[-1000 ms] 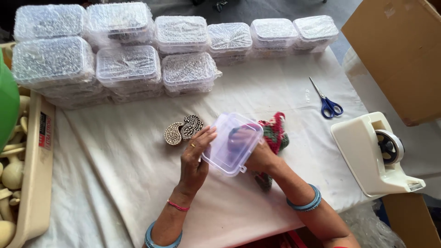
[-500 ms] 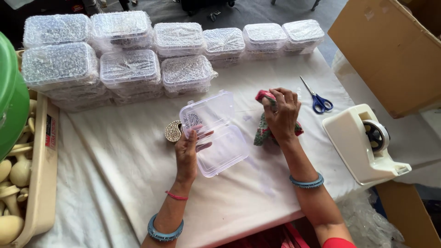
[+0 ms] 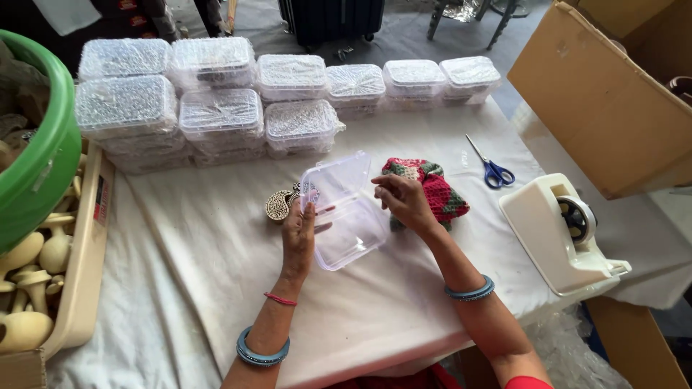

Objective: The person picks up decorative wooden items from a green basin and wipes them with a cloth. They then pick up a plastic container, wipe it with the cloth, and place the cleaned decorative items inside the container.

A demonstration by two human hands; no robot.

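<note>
- At your far left a green plastic tub (image 3: 40,173) sits above a cream plastic tray (image 3: 85,274) of pale wooden knobs (image 3: 32,288).
- Along the back of the bench (image 3: 202,288), draped in white cloth, stand stacked clear lidded boxes of small silvery pieces (image 3: 216,115).
- Just left of the open box lie two carved wooden stamps (image 3: 280,204), touching each other.
- Your left hand (image 3: 299,234) steadies the clear hinged plastic box (image 3: 346,212) at its left rim, fingers laid flat against the wall, clamped lightly on it.
- The box rests open on the bench, centre, lid tilted up towards the back.
- Your right hand (image 3: 405,202) is at the lid's right edge, fingers pinched together on it.
- Just behind that hand lies a red, green and white crocheted cloth (image 3: 436,186), partly hidden by your right hand.
- Further right, blue-handled scissors (image 3: 491,167) lie apart from the cloth.
- At the bench's right edge stands a cream tape dispenser (image 3: 559,230); a brown cardboard box (image 3: 605,94) stands beyond it.
</note>
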